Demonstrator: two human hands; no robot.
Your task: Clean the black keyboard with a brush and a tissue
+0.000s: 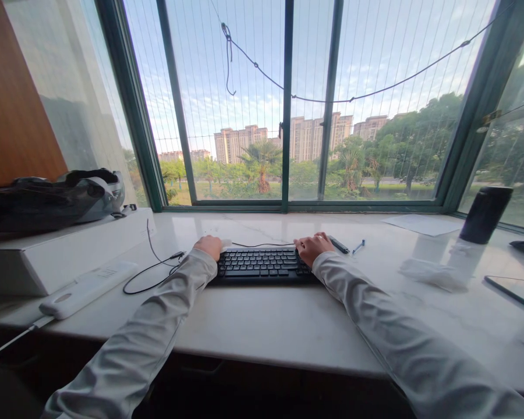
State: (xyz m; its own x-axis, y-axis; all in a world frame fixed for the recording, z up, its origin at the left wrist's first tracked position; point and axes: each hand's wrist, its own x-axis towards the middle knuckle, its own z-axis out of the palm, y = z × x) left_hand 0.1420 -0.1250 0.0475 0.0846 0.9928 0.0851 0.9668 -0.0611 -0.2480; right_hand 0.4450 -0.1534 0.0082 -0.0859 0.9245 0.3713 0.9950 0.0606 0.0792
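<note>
A black keyboard (pixel 262 265) lies flat on the white marble-patterned counter, its keys facing up. At its upper left corner is my left hand (pixel 208 247), with the fingers closed; a small white tissue-like piece (pixel 226 242) sticks out from under them. My right hand (pixel 313 249) grips the keyboard's right end, thumb on the near side and fingers bent over the far edge. Just beyond the right hand lie a dark slim object (pixel 339 244) and a small blue and white tool (pixel 358 247). A thin black cable (pixel 262 244) runs behind the keyboard.
A white power strip (pixel 89 289) and a white box (pixel 26 256) bearing a black bag (pixel 39 201) are at left. On the right stand a black cylinder (pixel 486 215), crumpled clear plastic (pixel 434 274), paper (pixel 421 224) and a dark flat device (pixel 515 293). Windows (pixel 236 116) rise behind.
</note>
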